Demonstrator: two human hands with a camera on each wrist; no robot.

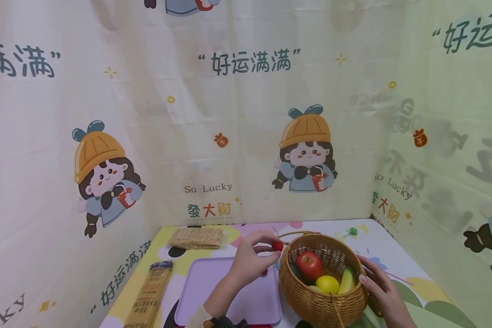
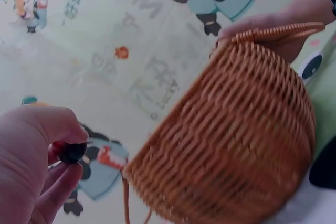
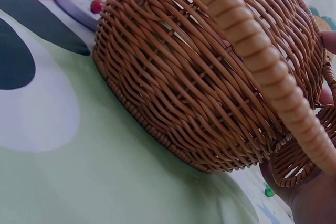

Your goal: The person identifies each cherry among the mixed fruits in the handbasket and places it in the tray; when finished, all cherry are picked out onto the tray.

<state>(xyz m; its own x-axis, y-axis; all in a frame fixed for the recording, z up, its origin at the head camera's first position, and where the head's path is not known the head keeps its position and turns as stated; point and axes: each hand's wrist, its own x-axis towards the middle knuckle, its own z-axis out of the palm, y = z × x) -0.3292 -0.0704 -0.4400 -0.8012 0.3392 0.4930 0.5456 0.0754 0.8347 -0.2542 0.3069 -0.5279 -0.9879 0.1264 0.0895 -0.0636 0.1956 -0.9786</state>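
Note:
My left hand [image 1: 252,257] pinches a small, round red cherry [image 1: 277,246] between thumb and fingertips, just left of the wicker basket's rim. In the left wrist view, the side of that cherry [image 2: 72,152] facing the camera looks almost black. My right hand [image 1: 383,287] grips the right side of the wicker basket [image 1: 320,305]. Inside the basket lie a red apple [image 1: 309,265], a yellow lemon [image 1: 328,285] and a green-yellow banana-shaped fruit [image 1: 347,280]; other contents are partly hidden. Another small red cherry [image 3: 96,6] appears at the lilac tray's edge in the right wrist view.
The lilac tray [image 1: 221,291] lies left of the basket, partly behind my left forearm. A packet of long brown sticks [image 1: 149,296] and a bag of pale grains [image 1: 197,238] lie farther left. Behind the basket is a small green wrapped item [image 1: 353,231]. Printed curtains enclose the table.

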